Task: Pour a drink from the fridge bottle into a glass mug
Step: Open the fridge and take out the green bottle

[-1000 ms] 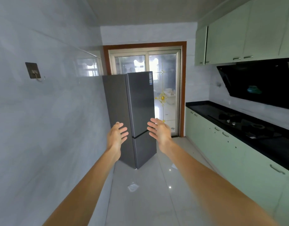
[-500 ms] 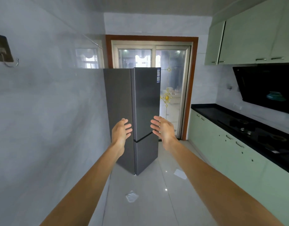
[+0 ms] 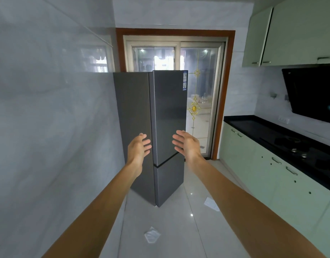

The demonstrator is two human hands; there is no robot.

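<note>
Head view: left hand (image 3: 138, 148) and right hand (image 3: 186, 144), fingers spread and holding nothing, are raised toward the closed fridge (image 3: 167, 116) beyond them, likely to open it.

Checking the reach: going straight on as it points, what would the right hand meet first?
The right hand would likely meet the fridge, at the upper door's right edge; depth is unclear.

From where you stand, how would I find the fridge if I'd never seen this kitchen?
Look to the far end of the kitchen, at the glass door in its brown frame. In front of its left half, against the grey wall, stands the fridge. It is the one tall dark grey box, while the cabinets are pale green.
</note>
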